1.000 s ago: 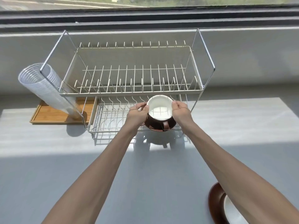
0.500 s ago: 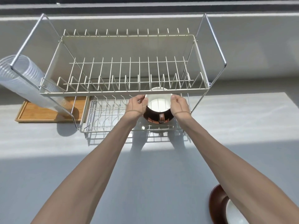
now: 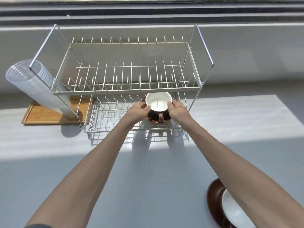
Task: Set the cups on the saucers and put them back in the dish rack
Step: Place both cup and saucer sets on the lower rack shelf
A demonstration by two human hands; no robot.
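Note:
A brown cup with a white inside [image 3: 158, 102] stands on a brown saucer [image 3: 153, 120], its handle towards me. The pair is in the lower tier of the two-tier wire dish rack [image 3: 126, 92], at its right end, partly under the upper tier. My left hand [image 3: 139, 109] grips the saucer's left side and my right hand [image 3: 176, 109] its right side, thumbs against the cup. A second brown saucer with a white cup on it [image 3: 230, 209] sits at the table's near right, partly hidden by my right forearm.
A tilted stack of clear plastic cups [image 3: 37, 86] leans on a wooden tray [image 3: 49, 115] left of the rack. The rack's upper tier holds nothing. A grey wall and a window sill rise behind the rack. The grey table [image 3: 148, 178] stretches towards me.
Both hands have carried the cup and saucer forward, from above the rack's front edge into the lower tier beneath the upper shelf. My head has shifted, changing the view.

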